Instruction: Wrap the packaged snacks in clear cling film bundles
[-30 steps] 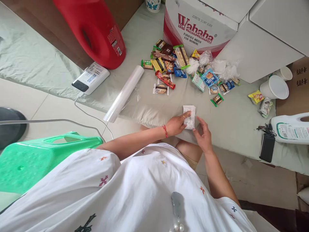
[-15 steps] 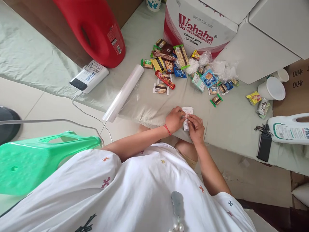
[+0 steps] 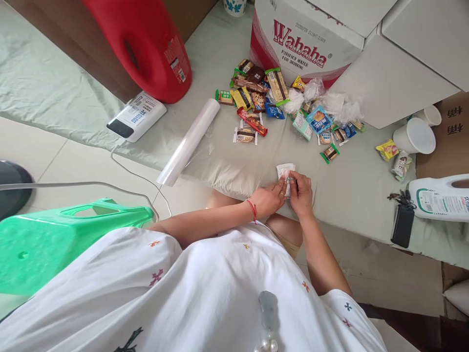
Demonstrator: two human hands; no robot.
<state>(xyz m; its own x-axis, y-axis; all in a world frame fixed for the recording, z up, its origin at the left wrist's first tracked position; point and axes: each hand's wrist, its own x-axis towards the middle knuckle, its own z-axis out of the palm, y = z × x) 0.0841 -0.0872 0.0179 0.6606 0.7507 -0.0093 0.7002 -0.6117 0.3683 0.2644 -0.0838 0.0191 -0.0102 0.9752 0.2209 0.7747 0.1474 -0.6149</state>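
Observation:
A small white packet [image 3: 285, 169] with faint pinkish print lies at the front edge of the cloth-covered surface, between my two hands. My left hand [image 3: 270, 199], with a red string on its wrist, has its fingers pressed together on the packet's lower left part. At the packet's right side, my right hand [image 3: 302, 192] pinches it with bent fingers. The lower half of the packet is largely covered by my fingers, so what they grip exactly is hidden. Beyond my hands lies a pile of wrapped snacks [image 3: 258, 102], with a biscuit packet [image 3: 245, 135] at its near side.
A clear plastic film roll [image 3: 190, 142] lies left of my hands. A white device [image 3: 137, 117] with a cable and a red jug [image 3: 161, 63] stand further left. A Wahaha carton [image 3: 304, 44] is behind the snacks. White cups [image 3: 415, 136] and a white bottle [image 3: 436, 198] are right.
My left hand has slid down and toward me along the packet, uncovering its upper part. My right hand has shifted slightly, staying at the packet's right side.

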